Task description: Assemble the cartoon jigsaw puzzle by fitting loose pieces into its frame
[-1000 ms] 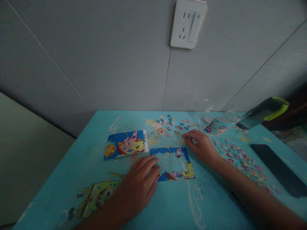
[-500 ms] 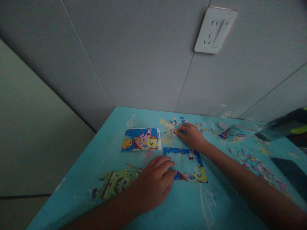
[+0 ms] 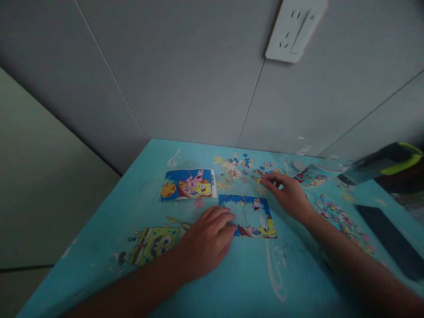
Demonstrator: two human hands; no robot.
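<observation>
A partly built cartoon jigsaw [image 3: 248,216], only its blue border joined, lies on the turquoise table [image 3: 232,282]. My left hand [image 3: 207,240] rests flat on the table with its fingertips on the jigsaw's left edge, fingers stretched out. My right hand [image 3: 288,194] reaches past the jigsaw's far right corner, and its fingertips pinch a small puzzle piece [image 3: 259,179] at the edge of a heap of loose pieces [image 3: 236,165]. A printed reference picture [image 3: 188,184] lies left of the jigsaw.
More loose pieces [image 3: 338,218] are spread along the right side. A clear plastic container [image 3: 314,174] and a dark bottle with a green cap [image 3: 380,163] lie at the back right. A black flat object [image 3: 391,240] sits near the right edge. A wall socket [image 3: 293,28] is above.
My right hand moved from the loose heap back toward the right, fingertips now closed on a piece. My left hand stayed on the jigsaw's left edge. The camera shifted slightly.
</observation>
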